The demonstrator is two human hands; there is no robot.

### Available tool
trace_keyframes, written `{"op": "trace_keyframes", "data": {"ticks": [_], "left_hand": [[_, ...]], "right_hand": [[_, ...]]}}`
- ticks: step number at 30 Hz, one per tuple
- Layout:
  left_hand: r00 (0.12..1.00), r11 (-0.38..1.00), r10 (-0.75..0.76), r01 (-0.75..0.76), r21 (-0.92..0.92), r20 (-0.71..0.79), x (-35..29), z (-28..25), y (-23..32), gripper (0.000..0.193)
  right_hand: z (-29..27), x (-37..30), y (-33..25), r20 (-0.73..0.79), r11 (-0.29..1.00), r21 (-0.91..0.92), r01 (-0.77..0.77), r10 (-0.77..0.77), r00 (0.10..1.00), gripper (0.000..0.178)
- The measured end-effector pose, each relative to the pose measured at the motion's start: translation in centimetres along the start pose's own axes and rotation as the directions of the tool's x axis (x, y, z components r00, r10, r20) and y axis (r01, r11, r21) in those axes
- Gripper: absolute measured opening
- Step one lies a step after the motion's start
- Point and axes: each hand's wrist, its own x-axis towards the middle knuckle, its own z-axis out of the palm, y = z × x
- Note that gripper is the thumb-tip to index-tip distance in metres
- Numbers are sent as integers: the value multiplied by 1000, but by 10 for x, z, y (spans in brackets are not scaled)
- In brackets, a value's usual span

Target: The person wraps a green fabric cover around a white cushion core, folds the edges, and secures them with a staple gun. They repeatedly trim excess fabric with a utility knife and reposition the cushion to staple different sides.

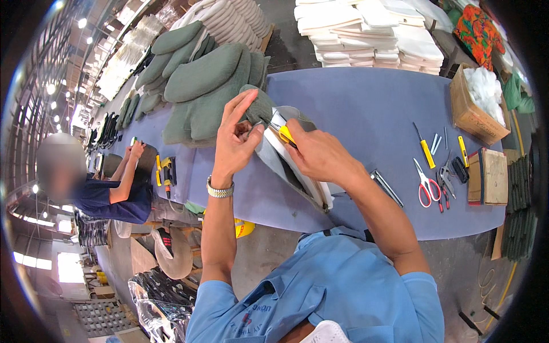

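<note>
A green upholstered cushion [262,104] stands tilted on edge before me, its grey lining and pale inner board showing along the opened side. My left hand [233,140] is at its upper end, thumb and curled fingers pinching the fabric edge while the forefinger points up. In my right hand [320,151] is a yellow-handled tool [286,135], its thin metal shaft reaching to the fabric beside my left thumb. The grip covers most of the handle, so I cannot tell whether it is a screwdriver or an awl.
Green cushions [206,74] are piled on the blue-grey table [366,114]. Right of me lie scissors [424,186], pliers [446,180], a yellow-handled screwdriver [425,148] and a carton [477,108] of white stuffing. A staple gun [166,171] lies left, near a co-worker [117,191]. White pads [349,34] stand behind.
</note>
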Motion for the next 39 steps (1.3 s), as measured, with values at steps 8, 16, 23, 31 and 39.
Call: {"op": "trace_keyframes", "data": {"ticks": [8,16,23,31,39], "left_hand": [[999,998,36,-37,-45,-17,4,6,-6,71],[996,996,43,-37,-82,79,7,10,0,71],[989,999,18,-11,-50,149,4,13,16,72],[983,1000,0,2,-10,184,-2,-2,25,80],[971,992,126,-116,-58,201,5,25,28,78]], "right_hand": [[10,-5,11,9,1000,3,-28,28,1000,27],[14,-22,14,-41,998,9,-56,57,998,28],[19,-43,26,-75,998,16,-59,60,995,30],[23,-58,20,-335,972,214,101,-24,942,29],[9,-14,4,-568,990,98,99,-26,823,22]]}}
